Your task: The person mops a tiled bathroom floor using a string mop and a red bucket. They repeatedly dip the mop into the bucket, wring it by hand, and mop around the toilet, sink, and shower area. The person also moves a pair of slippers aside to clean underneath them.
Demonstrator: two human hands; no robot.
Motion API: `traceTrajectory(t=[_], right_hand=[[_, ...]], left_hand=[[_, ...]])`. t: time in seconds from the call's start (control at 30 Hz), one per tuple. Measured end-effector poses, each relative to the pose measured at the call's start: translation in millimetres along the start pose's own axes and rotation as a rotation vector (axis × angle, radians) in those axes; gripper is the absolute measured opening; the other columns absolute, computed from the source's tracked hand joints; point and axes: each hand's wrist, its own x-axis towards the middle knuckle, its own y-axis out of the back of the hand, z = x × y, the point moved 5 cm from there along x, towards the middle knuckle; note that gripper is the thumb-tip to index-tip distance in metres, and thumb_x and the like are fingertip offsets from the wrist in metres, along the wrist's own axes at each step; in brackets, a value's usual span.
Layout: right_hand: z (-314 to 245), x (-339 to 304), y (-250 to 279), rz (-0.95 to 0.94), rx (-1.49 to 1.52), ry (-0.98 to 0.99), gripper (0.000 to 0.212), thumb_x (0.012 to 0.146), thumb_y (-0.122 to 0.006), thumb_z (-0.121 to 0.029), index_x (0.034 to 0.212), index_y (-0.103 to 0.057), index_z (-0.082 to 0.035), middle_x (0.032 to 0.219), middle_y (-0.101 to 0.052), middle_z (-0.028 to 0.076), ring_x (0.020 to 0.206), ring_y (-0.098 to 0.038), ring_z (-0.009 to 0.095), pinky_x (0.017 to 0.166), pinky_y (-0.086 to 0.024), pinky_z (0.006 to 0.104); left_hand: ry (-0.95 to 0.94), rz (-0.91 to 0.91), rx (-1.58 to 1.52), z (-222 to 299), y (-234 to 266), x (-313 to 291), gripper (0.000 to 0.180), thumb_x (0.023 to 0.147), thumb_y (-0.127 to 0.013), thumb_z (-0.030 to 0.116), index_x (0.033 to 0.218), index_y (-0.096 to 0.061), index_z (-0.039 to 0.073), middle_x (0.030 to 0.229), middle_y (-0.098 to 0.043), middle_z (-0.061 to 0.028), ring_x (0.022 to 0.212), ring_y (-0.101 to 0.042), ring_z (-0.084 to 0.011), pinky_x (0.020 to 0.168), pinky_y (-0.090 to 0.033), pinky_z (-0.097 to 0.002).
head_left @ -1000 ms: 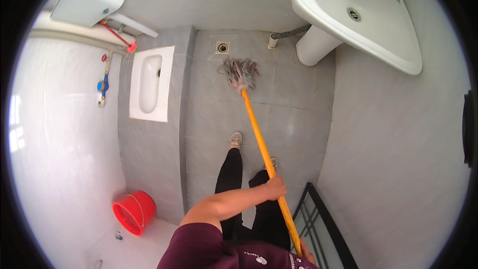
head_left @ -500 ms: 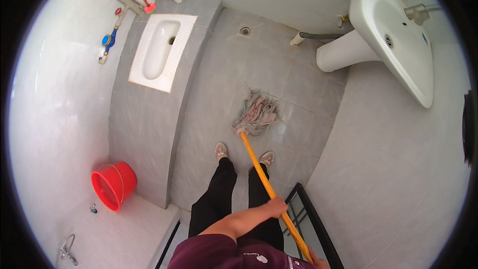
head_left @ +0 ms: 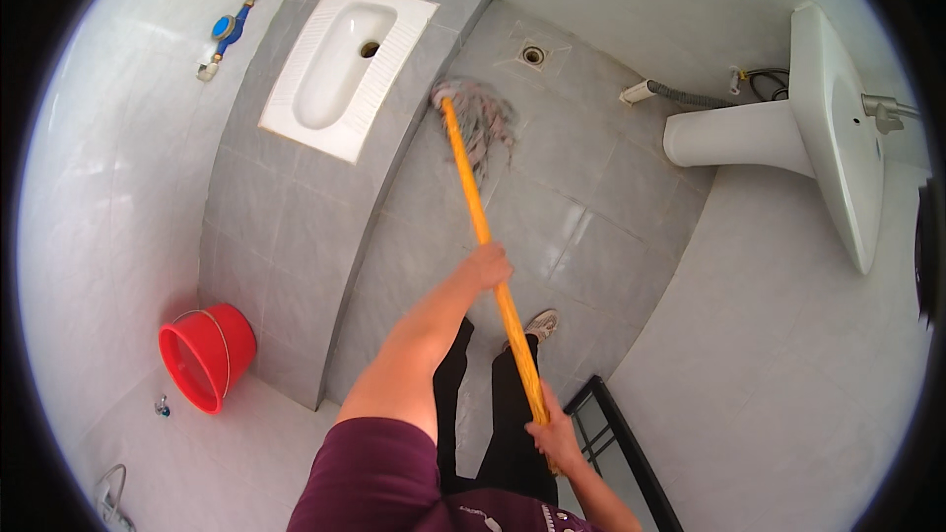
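Observation:
A mop with a long yellow handle (head_left: 471,187) slants away from me across the grey tiles. Wrapped round the middle of that handle is my left hand (head_left: 487,267). Lower down, close to its near end, my right hand (head_left: 557,433) grips it too. The mop's head of grey and pinkish cloth strips (head_left: 483,123) rests on the floor, beside the edge of the raised tiled step (head_left: 296,192). Its strips are slightly blurred. Some of the fingers of both hands are hidden behind the handle.
A white squat toilet (head_left: 384,89) is set into the step on the left. A red bucket (head_left: 232,345) stands at lower left. A floor drain (head_left: 533,56) lies at the back. A white pedestal sink (head_left: 729,133) is at right, a black-framed door (head_left: 626,443) at lower right.
The mop head has swept away from me and left toward the step. My left arm has stretched forward, and my right hand has risen into fuller view. The whole view has shifted.

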Motion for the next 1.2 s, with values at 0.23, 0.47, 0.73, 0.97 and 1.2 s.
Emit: traceTrajectory(t=[0.23,0.47,0.73,0.97,1.2], right_hand=[[23,-44,26,0.257,-0.367,0.190,0.086,0.078,-0.064,-0.010,0.152,-0.025,-0.029,0.100,-0.066,0.026,0.086,-0.066,0.045,0.073,-0.054,0.0457],[111,-193,72,0.246,-0.556,0.180,0.081,0.078,-0.065,-0.014,0.150,-0.028,-0.020,0.099,-0.067,0.025,0.087,-0.066,0.044,0.074,-0.054,0.0469],[127,-235,144,0.093,-0.819,0.269,0.079,0.080,-0.065,-0.018,0.150,-0.029,-0.019,0.104,-0.066,0.023,0.087,-0.066,0.043,0.074,-0.053,0.0478],[69,-194,197,-0.036,-1.125,0.601,0.077,0.082,-0.066,-0.021,0.150,-0.030,-0.017,0.108,-0.066,0.022,0.088,-0.065,0.042,0.074,-0.052,0.0486],[-9,-143,139,-0.138,-1.274,0.887,0.072,0.085,-0.065,-0.029,0.148,-0.032,-0.014,0.113,-0.064,0.018,0.090,-0.064,0.040,0.073,-0.049,0.0493]], left_hand=[[-0.013,0.057,0.016,55,33,27,0.004,0.074,-0.066,0.014,0.071,-0.067,0.015,0.072,-0.068,-0.0054,0.078,-0.064,-0.0258,0.077,-0.048,-0.0385],[-0.158,0.241,-0.104,220,88,-30,0.006,0.067,-0.069,0.017,0.069,-0.066,0.012,0.063,-0.066,-0.0064,0.070,-0.066,-0.0255,0.075,-0.045,-0.0373],[-0.020,0.404,-0.272,282,148,-74,0.010,0.058,-0.071,0.016,0.054,-0.063,0.013,0.054,-0.062,-0.0059,0.053,-0.063,-0.0258,0.053,-0.039,-0.0377],[0.231,0.465,-0.253,281,181,-134,0.007,0.058,-0.070,0.013,0.057,-0.064,0.011,0.057,-0.063,-0.0079,0.057,-0.064,-0.0297,0.047,-0.043,-0.0415],[0.491,0.345,-0.182,243,215,-262,0.008,0.062,-0.069,0.014,0.067,-0.067,0.009,0.064,-0.066,-0.0091,0.063,-0.067,-0.0300,0.053,-0.049,-0.0418]])
